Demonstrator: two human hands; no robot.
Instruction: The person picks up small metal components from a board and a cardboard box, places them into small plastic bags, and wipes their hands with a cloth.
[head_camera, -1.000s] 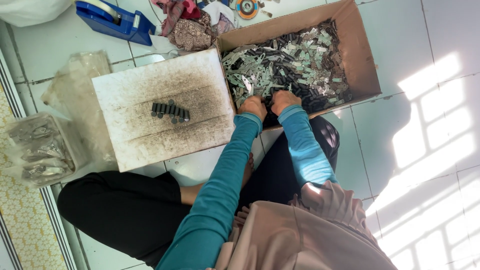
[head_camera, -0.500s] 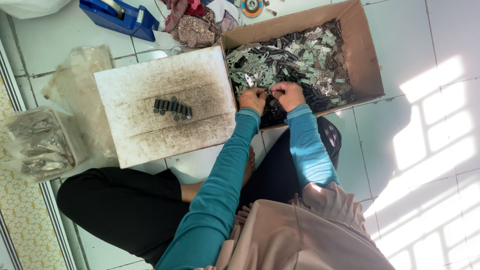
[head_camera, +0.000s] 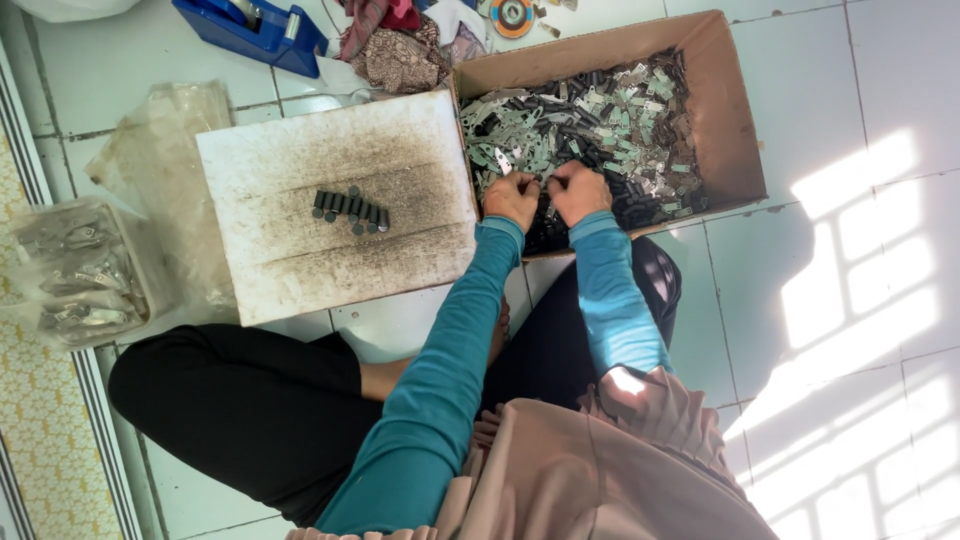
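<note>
Clear plastic bag (head_camera: 75, 270) of metal parts at far left; soiled white board (head_camera: 330, 200) bearing a short row of dark cylinders (head_camera: 350, 210). Left hand (head_camera: 513, 198) and right hand (head_camera: 578, 190), fingers curled down among the metal pieces (head_camera: 590, 110); what each grips cannot be told. Both rest inside the cardboard box (head_camera: 735, 110), right of the board.

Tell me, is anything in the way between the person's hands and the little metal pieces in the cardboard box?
Nothing visible. Both the left hand and the right hand already rest on the heap of small metal pieces at the near side of the open cardboard box. Whether the fingers hold a piece cannot be told.
</note>
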